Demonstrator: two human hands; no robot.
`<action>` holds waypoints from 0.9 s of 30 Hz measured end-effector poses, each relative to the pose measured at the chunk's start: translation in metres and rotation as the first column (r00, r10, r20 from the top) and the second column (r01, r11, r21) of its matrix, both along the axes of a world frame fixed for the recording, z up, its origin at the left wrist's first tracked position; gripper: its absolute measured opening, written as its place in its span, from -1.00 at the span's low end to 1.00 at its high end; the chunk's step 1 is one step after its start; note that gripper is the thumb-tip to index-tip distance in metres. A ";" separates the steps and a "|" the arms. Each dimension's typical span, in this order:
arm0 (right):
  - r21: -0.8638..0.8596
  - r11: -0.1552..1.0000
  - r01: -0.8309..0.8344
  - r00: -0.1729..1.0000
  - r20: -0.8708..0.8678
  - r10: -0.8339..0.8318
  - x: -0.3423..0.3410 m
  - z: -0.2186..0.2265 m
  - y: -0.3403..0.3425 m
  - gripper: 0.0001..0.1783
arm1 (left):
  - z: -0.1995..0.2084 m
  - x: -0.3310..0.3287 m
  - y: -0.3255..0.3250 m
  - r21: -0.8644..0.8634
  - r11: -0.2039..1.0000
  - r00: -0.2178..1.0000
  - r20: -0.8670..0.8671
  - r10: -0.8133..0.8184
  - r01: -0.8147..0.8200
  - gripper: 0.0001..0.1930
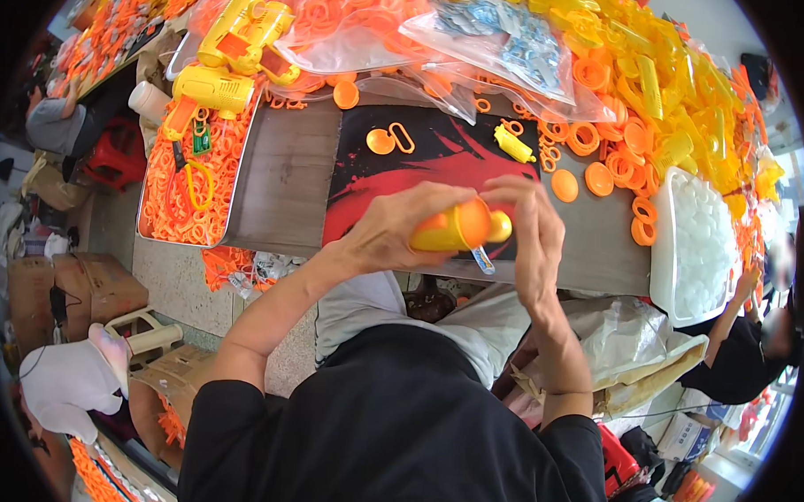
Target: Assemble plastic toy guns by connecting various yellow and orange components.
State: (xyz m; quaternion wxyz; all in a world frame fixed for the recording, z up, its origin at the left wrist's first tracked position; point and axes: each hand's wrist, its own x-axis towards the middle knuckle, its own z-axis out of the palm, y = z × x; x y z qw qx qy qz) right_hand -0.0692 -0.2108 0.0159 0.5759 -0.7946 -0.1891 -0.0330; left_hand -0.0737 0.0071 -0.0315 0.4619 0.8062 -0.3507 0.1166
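Note:
My left hand (387,222) is wrapped round a yellow and orange plastic toy body (440,233) above the table's front edge. A round orange cap (476,222) covers its right end, with a rounded yellow knob (500,226) beside it. Below hangs a small blue-and-white printed piece (482,259). My right hand (537,238) is close by the knob, fingers stretched and slightly blurred; contact is unclear. Beyond my hands, on the black-and-red mat (369,175), lie an orange disc (380,141), an orange oval loop (401,138) and a small yellow part (514,143).
At left, a tray (229,218) holds orange parts, scissors (192,186) and yellow toy bodies (215,90). Bags (356,37) and heaped yellow parts (638,73) line the back. A white tub (670,296) of translucent pieces stands right. Other people work at both sides.

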 end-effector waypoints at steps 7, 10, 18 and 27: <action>-0.025 0.899 -0.437 0.885 -0.192 0.424 0.041 0.000 0.030 -0.66 | -0.010 0.000 -0.002 0.122 0.992 0.999 0.015 -0.037 0.035 -0.18; -0.070 0.924 -0.376 0.926 0.011 0.378 0.029 0.000 0.028 -0.74 | -0.012 0.002 -0.006 0.128 0.990 0.998 0.031 -0.062 0.058 -0.17; -0.008 0.811 -0.585 0.746 -0.396 0.535 0.082 0.001 0.076 -0.49 | -0.012 -0.012 0.005 -0.237 0.952 0.952 -0.277 0.126 -0.195 -0.23; -0.814 0.578 -0.057 0.648 0.410 0.642 0.129 -0.064 0.139 -0.73 | 0.002 -0.089 0.061 -0.559 0.611 0.809 -0.528 0.259 -0.561 -0.21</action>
